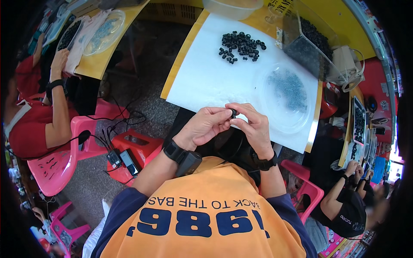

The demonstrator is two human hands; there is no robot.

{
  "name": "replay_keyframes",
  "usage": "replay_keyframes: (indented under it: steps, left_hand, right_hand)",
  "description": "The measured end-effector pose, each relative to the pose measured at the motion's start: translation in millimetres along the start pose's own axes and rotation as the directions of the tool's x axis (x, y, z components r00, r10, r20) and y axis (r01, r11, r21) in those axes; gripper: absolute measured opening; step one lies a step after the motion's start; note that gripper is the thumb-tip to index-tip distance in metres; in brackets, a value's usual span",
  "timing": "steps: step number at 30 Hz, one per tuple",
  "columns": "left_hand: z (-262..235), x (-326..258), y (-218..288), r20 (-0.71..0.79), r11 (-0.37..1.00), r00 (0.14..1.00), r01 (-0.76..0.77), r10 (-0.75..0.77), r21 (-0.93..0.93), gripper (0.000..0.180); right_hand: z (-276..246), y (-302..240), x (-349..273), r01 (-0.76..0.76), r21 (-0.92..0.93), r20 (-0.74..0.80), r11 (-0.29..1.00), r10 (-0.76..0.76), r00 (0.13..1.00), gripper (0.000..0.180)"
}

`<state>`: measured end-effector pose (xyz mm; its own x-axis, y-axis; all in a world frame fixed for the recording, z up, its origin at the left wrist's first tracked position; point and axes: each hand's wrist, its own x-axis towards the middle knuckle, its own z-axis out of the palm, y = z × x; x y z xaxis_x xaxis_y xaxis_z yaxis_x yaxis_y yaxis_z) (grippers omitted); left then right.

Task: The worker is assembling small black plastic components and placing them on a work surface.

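While both hands meet just off the near edge of the table, the left hand (201, 127) pinches a small black piece (233, 113) between thumb and fingers, and the right hand (254, 127) closes on it from the other side with thumb and forefinger. So the piece sits between the two sets of fingertips, mostly covered, and I cannot tell which way its opening faces or whether anything is fitted into it. The step in hand looks like close fingertip work on this single piece, perhaps joining or checking it. If so, the next move calls for a steady left-hand pinch and small, light pressure from the right, since a slip could drop the piece below the table edge. Beyond the hands lies a white sheet (195, 81) on the yellow table (168, 88). Toward its right side stands a clear round plate (275, 121) with a spread of tiny bluish see-through bits (292, 88), within easy reach of the right hand. Farther off, a loose heap of black pieces (243, 45) rests on the sheet, and at the far right corner is a clear bin (299, 51) holding many more dark pieces. To the left, well apart, a co-worker's hand (59, 63) is at another table.
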<state>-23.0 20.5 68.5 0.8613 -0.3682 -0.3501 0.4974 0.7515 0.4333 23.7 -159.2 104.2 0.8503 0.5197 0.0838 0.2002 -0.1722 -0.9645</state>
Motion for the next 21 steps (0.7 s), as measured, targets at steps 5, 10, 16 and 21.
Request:
replay_keyframes:
  steps: [5, 10, 16, 21]
  left_hand:
    - [3.6, 4.8, -2.6, -0.002, 0.997, 0.999, -0.050, 0.051, 0.054, 0.020]
    - [0.9, 12.1, -0.7, -0.004, 0.998, 1.000, -0.028, 0.028, 0.055, 0.020]
    - [-5.1, 11.2, -2.2, 0.036, 0.995, 0.995, 0.088, -0.089, 0.040, 0.022]
    - [-3.9, 9.1, -10.2, 0.127, 0.987, 0.987, 0.114, -0.099, -0.115, 0.021]
  right_hand:
    - [9.7, 3.1, -2.4, 0.019, -0.029, -0.115, 0.999, -0.023, 0.993, 0.030]
    - [7.1, 17.8, 3.7, 0.076, -0.020, -0.126, 0.997, -0.078, 0.989, 0.028]
    - [-0.2, 13.4, 0.7, 0.067, -0.038, -0.054, 0.997, -0.069, 0.996, 0.025]
    - [2.0, 3.1, -2.1, 0.066, -0.082, -0.057, 0.994, -0.071, 0.996, 0.022]
